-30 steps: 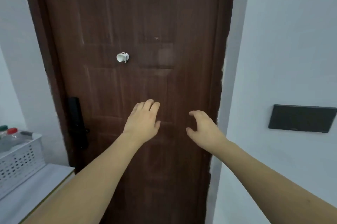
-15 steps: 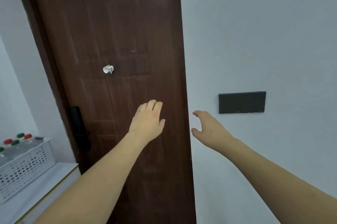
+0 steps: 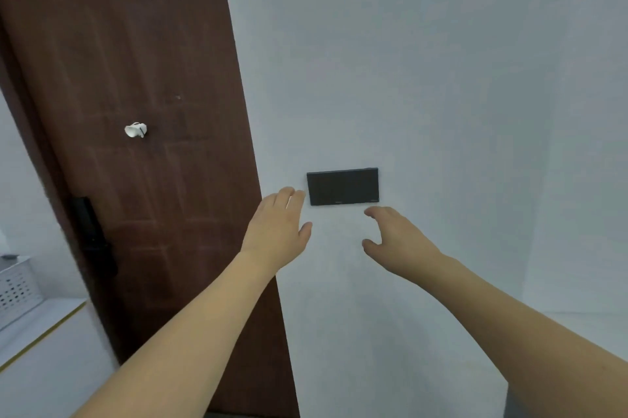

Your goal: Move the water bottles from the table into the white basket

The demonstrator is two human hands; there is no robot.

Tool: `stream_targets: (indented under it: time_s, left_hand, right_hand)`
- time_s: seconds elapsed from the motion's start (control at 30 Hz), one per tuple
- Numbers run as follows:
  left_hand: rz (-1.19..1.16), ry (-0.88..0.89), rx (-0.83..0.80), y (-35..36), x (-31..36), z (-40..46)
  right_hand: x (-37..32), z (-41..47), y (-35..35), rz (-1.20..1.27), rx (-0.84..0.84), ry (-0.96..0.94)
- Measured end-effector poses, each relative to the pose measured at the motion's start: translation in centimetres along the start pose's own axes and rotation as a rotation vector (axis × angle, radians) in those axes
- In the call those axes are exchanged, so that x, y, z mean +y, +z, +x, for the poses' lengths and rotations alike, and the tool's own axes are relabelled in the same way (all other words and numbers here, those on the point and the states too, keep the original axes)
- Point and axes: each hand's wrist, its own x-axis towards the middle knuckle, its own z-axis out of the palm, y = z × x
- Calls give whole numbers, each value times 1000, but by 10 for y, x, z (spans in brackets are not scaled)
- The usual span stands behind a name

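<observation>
Reading left to right: perforated white basket (image 3: 15, 285) on a white counter (image 3: 44, 342); dark wood-grain door (image 3: 136, 111); my left hand (image 3: 277, 230), fingers straight, empty; flat black wall panel (image 3: 342, 186); my right hand (image 3: 396, 240), loosely spread, empty; matte white wall (image 3: 458, 77).

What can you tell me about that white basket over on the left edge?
Only a corner of the white basket shows, cut off by the picture's left edge. It looks like white plastic, with rows of small holes in its wall and a plain rim. It stands upright on a white table with a yellowish edge, near the brown door. Neither hand touches it. Its contents are unclear.
</observation>
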Motion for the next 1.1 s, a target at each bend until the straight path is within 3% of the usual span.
stream_targets:
  time_s: [0.27,0.67,1.1]
  left_hand:
    - [-20,-24,-10,-4,84,7]
    - [-58,-90,-43,-6,295,7]
    - [-104,-45,-89,10,439,40]
  right_hand:
    - [69,-36,-61,-67,-39,43]
    - [227,-107,-160,-74,-38,1]
    - [339,-139,-232,-100,-57,56]
